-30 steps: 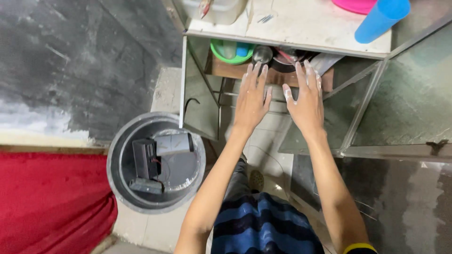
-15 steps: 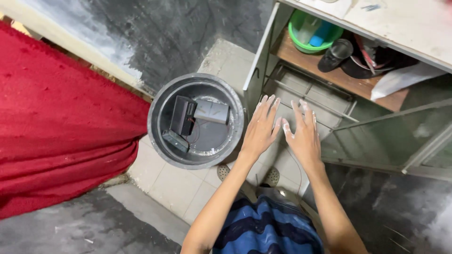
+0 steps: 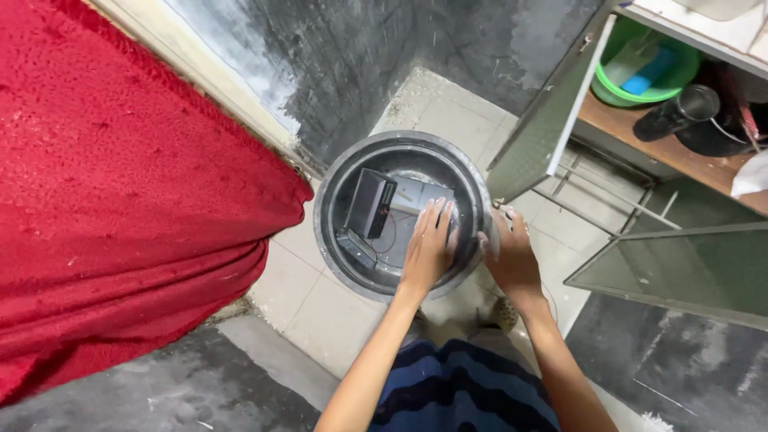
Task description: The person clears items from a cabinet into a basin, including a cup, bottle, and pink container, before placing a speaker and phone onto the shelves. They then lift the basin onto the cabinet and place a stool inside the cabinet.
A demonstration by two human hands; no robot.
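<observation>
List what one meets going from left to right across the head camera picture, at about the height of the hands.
Red cloth → grey round tub → black box inside it → left hand reaching into the tub → right hand on the tub's rim → open glass cabinet door.

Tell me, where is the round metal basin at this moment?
In the head view, the metal basin sits on the tiled floor at centre, between the red cloth and the open cabinet door; both hands touch it.
</observation>
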